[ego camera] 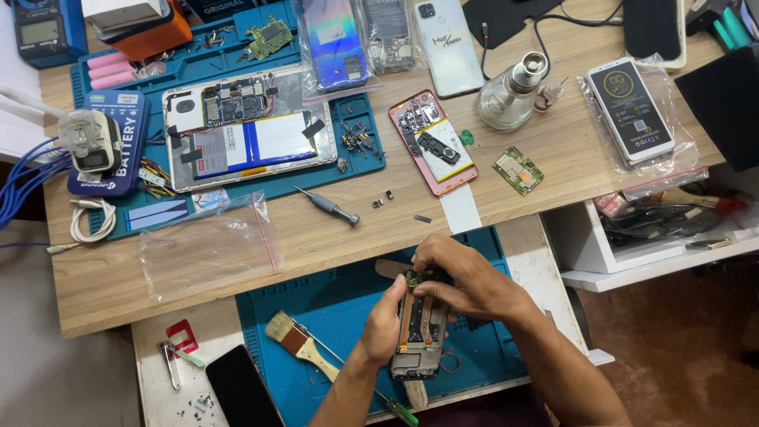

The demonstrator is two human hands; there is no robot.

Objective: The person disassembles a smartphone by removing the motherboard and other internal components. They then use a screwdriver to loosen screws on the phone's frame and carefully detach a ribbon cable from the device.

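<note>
Opened phone [417, 336] between left hand [383, 323] and right hand [466, 278].

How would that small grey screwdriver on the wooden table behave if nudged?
The screwdriver looks round-bodied, so it would probably roll on the smooth table. It seems small and light, likely easy to lift. Its thin tip might slip between fingers.

A wooden workbench [95, 277] and white shelf unit [585, 245] stand on brown floor [680, 348].

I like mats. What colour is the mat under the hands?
Blue mat, seen best from the head camera.
</note>
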